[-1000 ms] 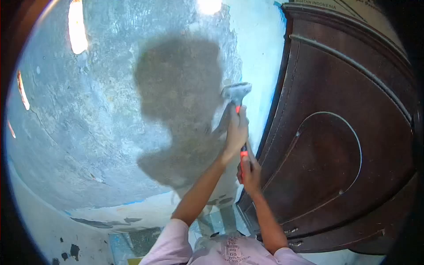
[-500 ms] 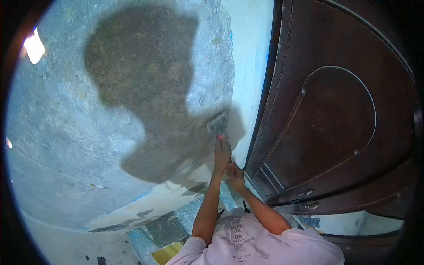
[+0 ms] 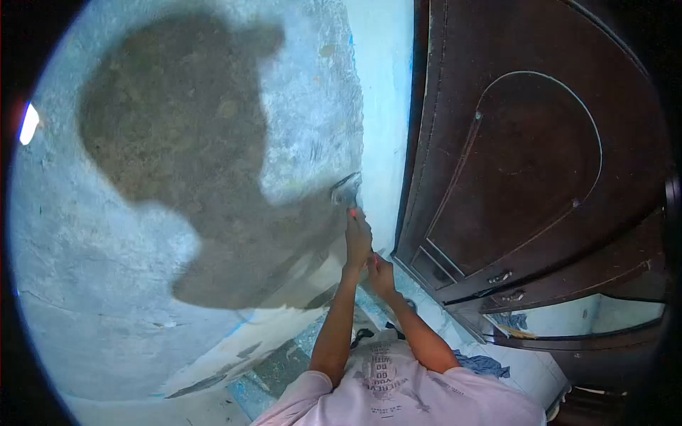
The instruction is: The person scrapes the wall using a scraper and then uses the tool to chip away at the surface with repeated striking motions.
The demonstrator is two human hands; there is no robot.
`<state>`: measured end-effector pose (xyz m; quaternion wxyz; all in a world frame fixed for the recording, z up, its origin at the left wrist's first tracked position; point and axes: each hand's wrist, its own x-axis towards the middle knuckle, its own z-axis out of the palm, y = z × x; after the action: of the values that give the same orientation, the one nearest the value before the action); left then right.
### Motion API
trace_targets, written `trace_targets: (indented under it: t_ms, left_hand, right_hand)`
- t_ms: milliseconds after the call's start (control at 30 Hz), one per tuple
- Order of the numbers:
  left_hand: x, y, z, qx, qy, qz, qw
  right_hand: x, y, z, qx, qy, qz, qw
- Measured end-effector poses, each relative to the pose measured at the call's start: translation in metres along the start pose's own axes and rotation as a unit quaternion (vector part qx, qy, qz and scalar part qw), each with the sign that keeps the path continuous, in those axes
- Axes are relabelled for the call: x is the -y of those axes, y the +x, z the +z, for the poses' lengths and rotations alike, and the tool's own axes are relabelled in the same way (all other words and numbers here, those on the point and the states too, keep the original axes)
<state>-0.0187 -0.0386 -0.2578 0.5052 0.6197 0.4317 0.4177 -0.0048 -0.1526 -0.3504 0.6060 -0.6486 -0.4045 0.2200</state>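
Observation:
A scraper with a wide flat blade (image 3: 346, 190) rests against the grey wall, close to the edge of the pale blue paint. My left hand (image 3: 357, 234) is wrapped round its handle just below the blade. Lower and to the right, my right hand (image 3: 380, 274) is closed round the lower end of the same tool. Its fingers are partly hidden. The wall (image 3: 305, 128) around the blade is bare and patchy, with a large shadow over it.
A dark wooden cabinet (image 3: 526, 163) with carved doors stands close on the right. Below it are a mirror panel (image 3: 568, 316) and a crumpled blue cloth (image 3: 484, 365). Debris lies on the floor (image 3: 284, 369). A bright light shows at the far left.
The view has shifted, so the cabinet and the wall's paint edge sit further left. The shadow has moved left on the wall. Both hands keep their hold.

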Motion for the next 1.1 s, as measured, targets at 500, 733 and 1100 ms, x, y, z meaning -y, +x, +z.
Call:
trace_targets:
  t_ms: [500,733,1100]
  left_hand:
    - [-0.006,0.013,0.023,-0.009,-0.007,0.036,0.999]
    - [-0.111,0.032,0.019,0.010,-0.090,0.026,0.996]
    - [-0.004,0.015,0.032,-0.029,-0.006,0.011,0.999]
  right_hand:
    - [-0.011,0.038,-0.019,0.006,-0.022,-0.036,0.999]
    - [0.061,0.090,-0.049,0.029,-0.057,-0.060,0.996]
    - [-0.006,0.038,-0.045,0.056,-0.033,-0.028,0.997]
